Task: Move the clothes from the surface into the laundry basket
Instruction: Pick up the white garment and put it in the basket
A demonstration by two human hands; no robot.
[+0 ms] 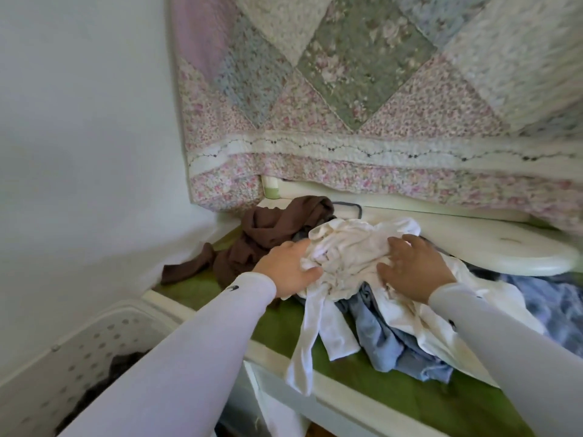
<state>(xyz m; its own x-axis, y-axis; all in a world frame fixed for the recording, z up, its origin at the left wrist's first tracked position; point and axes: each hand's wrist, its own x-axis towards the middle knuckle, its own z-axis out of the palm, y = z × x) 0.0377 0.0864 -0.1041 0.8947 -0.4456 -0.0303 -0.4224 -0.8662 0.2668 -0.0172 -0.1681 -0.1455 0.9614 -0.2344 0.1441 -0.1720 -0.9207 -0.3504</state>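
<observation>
A crumpled white garment [344,247] lies on top of a pile on the green-topped surface [284,323]. My left hand [284,266] grips its left side, fingers pinching the fabric. On its right side my right hand [413,269] presses with fingers curled into the cloth. A white sleeve [310,339] hangs over the front edge. Under it lies a light blue garment [388,339], and a brown garment [268,238] sits at the back left. The white perforated laundry basket [63,357] stands at the lower left with dark clothes inside.
A floral patchwork quilt [362,105] hangs behind the surface. A cream board-like piece [473,244] lies at the back right. Blue patterned fabric [542,298] lies at the right. A white wall [79,121] closes off the left.
</observation>
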